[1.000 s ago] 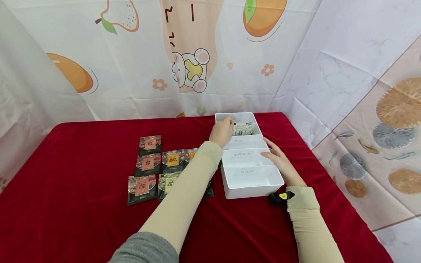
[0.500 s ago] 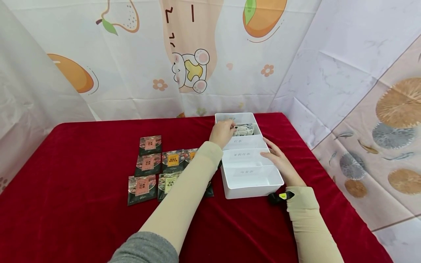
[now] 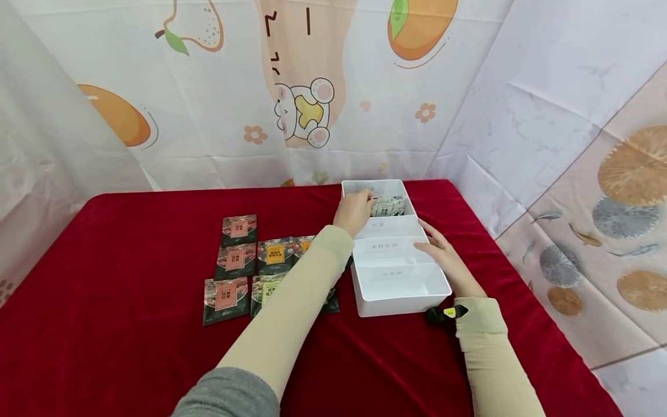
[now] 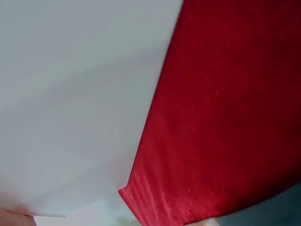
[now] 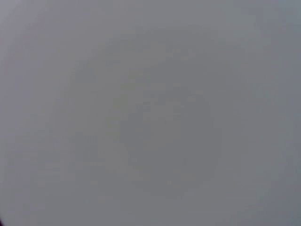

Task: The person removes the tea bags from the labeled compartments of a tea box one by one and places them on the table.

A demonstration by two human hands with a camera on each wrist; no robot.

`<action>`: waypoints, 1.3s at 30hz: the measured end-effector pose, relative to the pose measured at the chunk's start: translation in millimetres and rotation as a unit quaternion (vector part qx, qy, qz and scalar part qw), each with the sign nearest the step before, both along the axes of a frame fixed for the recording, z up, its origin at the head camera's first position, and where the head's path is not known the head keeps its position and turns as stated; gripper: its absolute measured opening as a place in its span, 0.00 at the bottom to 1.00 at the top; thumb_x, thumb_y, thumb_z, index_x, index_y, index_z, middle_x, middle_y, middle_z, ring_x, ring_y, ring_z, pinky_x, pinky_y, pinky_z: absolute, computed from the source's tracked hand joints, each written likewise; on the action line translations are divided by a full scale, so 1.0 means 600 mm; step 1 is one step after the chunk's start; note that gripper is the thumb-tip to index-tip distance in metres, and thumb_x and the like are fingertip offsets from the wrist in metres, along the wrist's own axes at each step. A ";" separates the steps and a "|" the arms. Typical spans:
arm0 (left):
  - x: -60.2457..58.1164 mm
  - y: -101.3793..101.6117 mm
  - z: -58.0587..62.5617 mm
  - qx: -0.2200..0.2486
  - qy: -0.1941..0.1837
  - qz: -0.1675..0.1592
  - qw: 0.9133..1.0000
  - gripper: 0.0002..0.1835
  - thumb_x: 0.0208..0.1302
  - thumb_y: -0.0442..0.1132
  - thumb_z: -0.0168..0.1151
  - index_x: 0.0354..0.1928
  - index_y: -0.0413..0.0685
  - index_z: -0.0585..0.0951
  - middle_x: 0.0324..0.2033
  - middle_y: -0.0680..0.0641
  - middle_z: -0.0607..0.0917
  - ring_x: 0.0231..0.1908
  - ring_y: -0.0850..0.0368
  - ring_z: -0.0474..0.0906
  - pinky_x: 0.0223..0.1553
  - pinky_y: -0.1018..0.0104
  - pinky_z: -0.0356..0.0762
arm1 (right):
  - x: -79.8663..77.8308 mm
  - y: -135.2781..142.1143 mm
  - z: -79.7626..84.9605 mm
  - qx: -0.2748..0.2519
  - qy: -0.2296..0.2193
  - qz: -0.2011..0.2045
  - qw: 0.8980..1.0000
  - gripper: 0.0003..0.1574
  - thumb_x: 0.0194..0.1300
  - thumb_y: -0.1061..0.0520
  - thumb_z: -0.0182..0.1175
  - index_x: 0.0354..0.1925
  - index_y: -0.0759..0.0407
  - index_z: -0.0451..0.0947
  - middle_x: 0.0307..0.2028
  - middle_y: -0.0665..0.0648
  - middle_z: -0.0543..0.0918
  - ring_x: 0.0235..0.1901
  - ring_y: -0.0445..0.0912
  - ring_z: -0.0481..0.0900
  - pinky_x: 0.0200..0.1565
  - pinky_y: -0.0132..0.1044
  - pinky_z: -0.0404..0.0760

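Observation:
In the head view, my left hand (image 3: 352, 212) reaches over the left rim into the far compartment of a white divided box (image 3: 403, 307). Its fingertips pinch the left edge of a pale-labelled tea packet (image 3: 389, 206) standing in that compartment; part of the grip is hidden. At the box's right side, my right hand (image 3: 443, 255) holds the wall, thumb over the rim and fingers along the outside. The left wrist view has the box's white wall (image 4: 75, 103) up close beside red cloth. A blurred grey surface fills the right wrist view.
Left of the box, several dark tea packets (image 3: 234, 260) with red, yellow and green labels lie in rows on the red tablecloth (image 3: 130, 278). My left forearm covers some. The box's nearer compartments carry printed labels. Patterned curtains (image 3: 208, 116) hang behind and at the right.
The packet under my left hand tipped back, its label turning away, then came upright again with the label facing me. My right hand stays on the box. The head view shifted slightly.

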State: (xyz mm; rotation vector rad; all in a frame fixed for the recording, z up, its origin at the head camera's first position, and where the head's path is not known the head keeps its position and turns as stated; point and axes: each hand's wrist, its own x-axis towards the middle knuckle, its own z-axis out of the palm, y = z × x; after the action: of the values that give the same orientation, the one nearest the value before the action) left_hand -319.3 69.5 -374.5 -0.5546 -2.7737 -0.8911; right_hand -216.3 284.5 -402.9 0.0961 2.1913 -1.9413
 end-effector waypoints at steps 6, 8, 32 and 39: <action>0.001 -0.001 0.003 0.093 -0.007 0.003 0.996 0.13 0.76 0.43 0.53 0.53 0.45 0.80 0.46 0.45 0.87 0.42 0.54 0.84 0.46 0.63 0.81 | 0.001 0.002 -0.001 0.001 0.000 -0.002 1.000 0.42 0.75 0.50 0.52 0.79 0.40 0.46 0.70 0.60 0.61 0.48 0.38 0.78 0.48 0.32 0.80; 0.000 -0.002 0.004 0.118 -0.012 0.005 0.993 0.13 0.76 0.43 0.53 0.52 0.44 0.80 0.46 0.45 0.87 0.40 0.54 0.83 0.44 0.63 0.81 | 0.000 0.001 -0.003 0.001 0.000 -0.002 1.000 0.42 0.75 0.51 0.52 0.79 0.40 0.46 0.70 0.60 0.61 0.48 0.38 0.78 0.48 0.32 0.80; -0.008 -0.049 0.053 0.258 -0.066 0.041 0.963 0.16 0.75 0.47 0.54 0.55 0.45 0.79 0.48 0.44 0.85 0.44 0.52 0.80 0.47 0.60 0.79 | 0.000 0.003 -0.002 0.008 -0.004 -0.006 1.000 0.42 0.75 0.50 0.52 0.79 0.40 0.45 0.72 0.61 0.59 0.47 0.37 0.78 0.47 0.31 0.80; -0.022 -0.075 0.062 0.276 -0.079 0.049 0.957 0.18 0.73 0.49 0.57 0.54 0.45 0.80 0.49 0.44 0.85 0.48 0.52 0.81 0.51 0.60 0.79 | 0.001 0.003 -0.002 0.010 -0.005 -0.007 1.000 0.43 0.75 0.49 0.53 0.79 0.39 0.45 0.71 0.60 0.60 0.47 0.37 0.78 0.48 0.30 0.79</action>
State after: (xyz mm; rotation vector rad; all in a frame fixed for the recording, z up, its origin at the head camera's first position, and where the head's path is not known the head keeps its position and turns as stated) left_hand -332.5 24.4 -337.4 -0.2531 -2.4718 -1.6614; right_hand -215.7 286.3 -404.3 0.1243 2.2101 -1.9209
